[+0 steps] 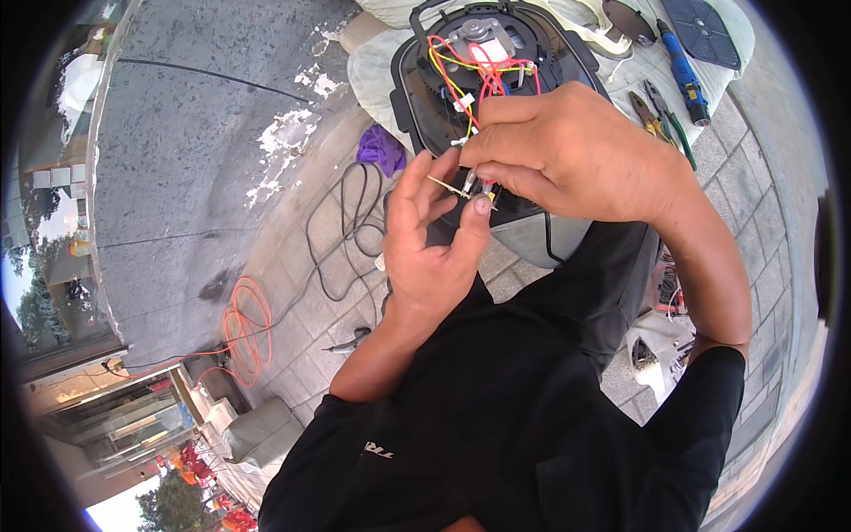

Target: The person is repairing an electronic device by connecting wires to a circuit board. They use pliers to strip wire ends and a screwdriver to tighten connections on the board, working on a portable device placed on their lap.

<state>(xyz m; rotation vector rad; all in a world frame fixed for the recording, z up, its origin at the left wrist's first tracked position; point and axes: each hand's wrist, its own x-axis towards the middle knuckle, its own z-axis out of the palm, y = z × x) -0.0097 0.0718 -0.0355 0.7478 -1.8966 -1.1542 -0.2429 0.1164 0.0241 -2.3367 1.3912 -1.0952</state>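
My left hand [433, 253] grips a small thin circuit board [450, 187] edge-on between its thumb and fingers. Just above, my right hand [572, 155] is closed in a pinch at the board's parts; a wire end or connector seems to be at its fingertips, but the fingers hide most of it. Behind both hands lies an opened black appliance [409, 84] with a round silver motor [479, 40] in its housing. Red and yellow wires [441, 66] run from the motor area down toward my fingers, and a white connector [464, 103] hangs among them.
Right of the appliance lie pliers [669, 120] and a blue power screwdriver [681, 71] on a pale cloth. A purple cloth [381, 149] and a black cable [319, 239] are on the left paving. An orange cord [244, 332] coils beside the grey wall [195, 160].
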